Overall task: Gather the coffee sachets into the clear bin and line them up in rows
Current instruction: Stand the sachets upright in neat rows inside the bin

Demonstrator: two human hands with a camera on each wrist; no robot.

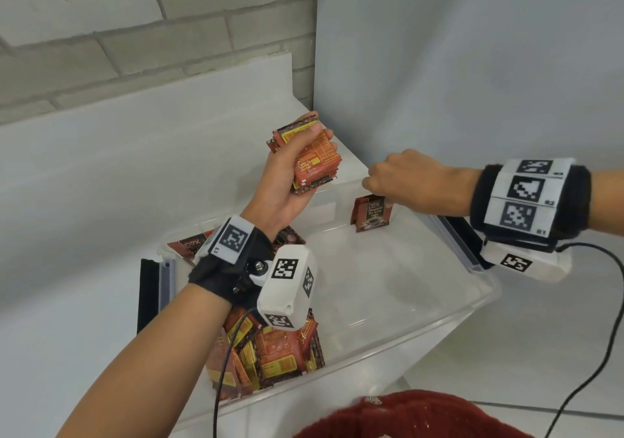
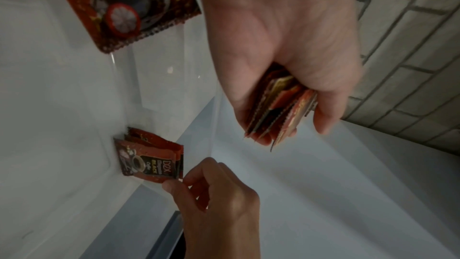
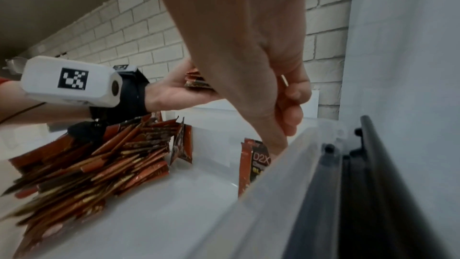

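Note:
A clear bin (image 1: 439, 333) stands on the white counter. A loose pile of red-brown coffee sachets (image 1: 270, 349) (image 3: 99, 164) fills its near left corner. In the far right corner a few sachets (image 1: 371, 214) (image 2: 149, 161) (image 3: 256, 162) stand upright against the wall, fronts facing me. My right hand (image 1: 374, 184) (image 2: 174, 184) reaches down and pinches their top edge with thumb and forefinger. My left hand (image 1: 319, 132) (image 2: 286, 46) is raised above the bin's far wall and grips a thick stack of sachets (image 1: 314, 164) (image 2: 278, 109).
A single sachet (image 1: 189, 245) (image 2: 119, 7) lies at the bin's far left corner. Black latch handles (image 1: 148, 295) (image 1: 462, 238) hang at both ends of the bin. A brick wall (image 1: 101, 49) runs behind and a plain wall (image 1: 472, 66) stands to the right. A cable (image 1: 591, 353) trails from my right wrist.

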